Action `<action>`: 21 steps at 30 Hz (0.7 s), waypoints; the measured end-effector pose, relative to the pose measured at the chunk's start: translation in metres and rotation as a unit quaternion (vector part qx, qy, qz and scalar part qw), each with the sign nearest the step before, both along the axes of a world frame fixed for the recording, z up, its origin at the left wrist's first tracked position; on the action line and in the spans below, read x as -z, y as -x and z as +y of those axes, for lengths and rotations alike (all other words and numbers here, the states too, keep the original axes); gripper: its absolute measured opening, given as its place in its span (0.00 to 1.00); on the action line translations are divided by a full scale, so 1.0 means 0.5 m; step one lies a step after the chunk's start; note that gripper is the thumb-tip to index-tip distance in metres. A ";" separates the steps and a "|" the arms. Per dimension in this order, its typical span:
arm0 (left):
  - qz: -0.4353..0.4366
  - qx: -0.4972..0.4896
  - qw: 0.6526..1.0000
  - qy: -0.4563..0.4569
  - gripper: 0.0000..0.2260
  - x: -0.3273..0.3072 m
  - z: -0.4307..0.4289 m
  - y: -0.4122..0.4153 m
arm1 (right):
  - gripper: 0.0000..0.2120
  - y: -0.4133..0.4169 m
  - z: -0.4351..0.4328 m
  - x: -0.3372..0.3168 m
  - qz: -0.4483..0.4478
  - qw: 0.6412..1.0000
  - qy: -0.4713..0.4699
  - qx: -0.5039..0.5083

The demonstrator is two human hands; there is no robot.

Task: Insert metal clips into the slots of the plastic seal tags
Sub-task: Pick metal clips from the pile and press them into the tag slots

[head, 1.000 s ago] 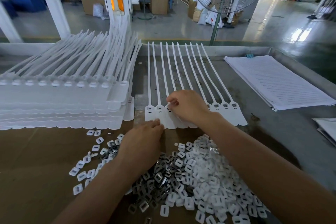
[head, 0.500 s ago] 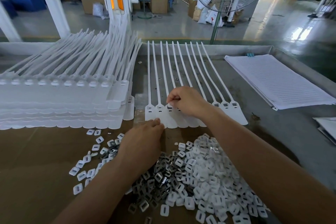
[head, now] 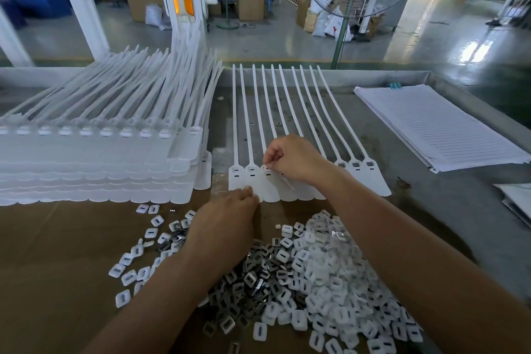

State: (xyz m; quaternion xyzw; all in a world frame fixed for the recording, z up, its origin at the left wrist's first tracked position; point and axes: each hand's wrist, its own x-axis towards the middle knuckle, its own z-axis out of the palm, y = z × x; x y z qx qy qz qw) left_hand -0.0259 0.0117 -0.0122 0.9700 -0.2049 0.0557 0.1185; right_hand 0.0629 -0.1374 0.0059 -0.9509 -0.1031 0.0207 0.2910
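**benchwatcher:** ok, so where was everything compared to that flat row of seal tags on the bench?

**tagline_04:** Off to the left of the row sat a big stack of tags, several layers deep. Next was the left hand, just in front of the row. Its fingertips were bunched up and touched the bottom edge of the row's second tag. Honestly couldn't tell if it had anything in it.

**benchwatcher:** and the clips?

**tagline_04:** The metal clips lay in a loose dark heap in front of the row, partly hidden under the left wrist. The right hand was on top of the row with its fingers curled. Thumb and forefinger were pinched right at the slotted head of the third tag. Whatever was between them was too small to make out. The two hands were close but not touching.

**benchwatcher:** anything further over?

**tagline_04:** White plastic caps were heaped in front of the row's right half, running into the clips. A stack of lined paper lay to the right of the row, well apart.
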 end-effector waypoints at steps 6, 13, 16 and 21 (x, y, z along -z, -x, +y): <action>-0.001 0.000 1.000 0.001 0.18 0.002 0.000 -0.002 | 0.07 -0.002 0.008 -0.003 0.020 0.998 0.060 -0.015; -0.001 0.003 1.000 0.004 0.19 0.002 0.002 -0.001 | 0.10 -0.001 0.000 -0.021 0.074 0.997 0.018 0.018; -0.003 0.000 1.000 0.003 0.20 0.002 0.001 -0.001 | 0.09 -0.004 -0.009 -0.020 0.082 0.996 -0.007 0.035; -0.002 -0.002 1.000 -0.001 0.19 0.002 0.001 0.000 | 0.08 -0.004 -0.008 -0.016 0.072 0.997 -0.013 0.022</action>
